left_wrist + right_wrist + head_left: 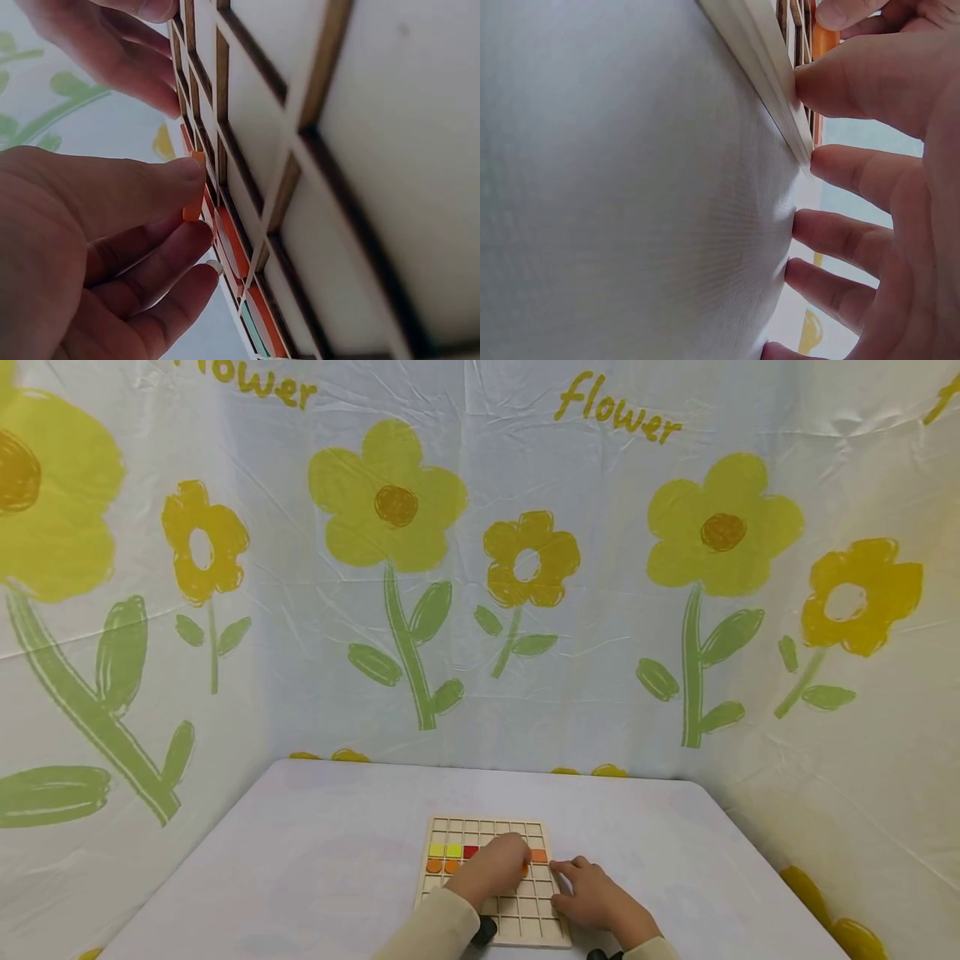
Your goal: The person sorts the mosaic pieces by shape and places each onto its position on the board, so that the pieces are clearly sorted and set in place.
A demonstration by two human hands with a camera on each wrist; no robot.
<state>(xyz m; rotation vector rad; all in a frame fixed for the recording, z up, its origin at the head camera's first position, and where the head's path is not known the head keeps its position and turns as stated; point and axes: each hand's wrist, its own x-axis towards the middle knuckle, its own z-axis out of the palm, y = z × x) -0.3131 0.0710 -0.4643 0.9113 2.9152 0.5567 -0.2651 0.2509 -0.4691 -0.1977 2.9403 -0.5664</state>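
Observation:
A wooden grid board (pixel 517 930) lies on the white table. My left hand (pixel 495 867) is over its middle and pinches a flat orange piece (pixel 194 187) between thumb and forefinger. That piece stands edge-on to the left wrist camera, so its full outline cannot be told. My right hand (pixel 600 897) is at the board's right edge, fingers spread. Its thumb (pixel 840 79) and a finger touch the rim, while other fingertips rest on the table. Yellow squares (pixel 437 851), a red square (pixel 470 852) and an orange square (pixel 538 856) share one row; orange discs (pixel 433 866) are below. My left hand hides several cells.
The white table (pixel 315 860) extends around the board on all sides. Behind and beside it hangs a cloth (pixel 465 710) printed with flowers. Dark wrist cameras (pixel 486 931) sit near both cuffs, the left one over the board's lower part.

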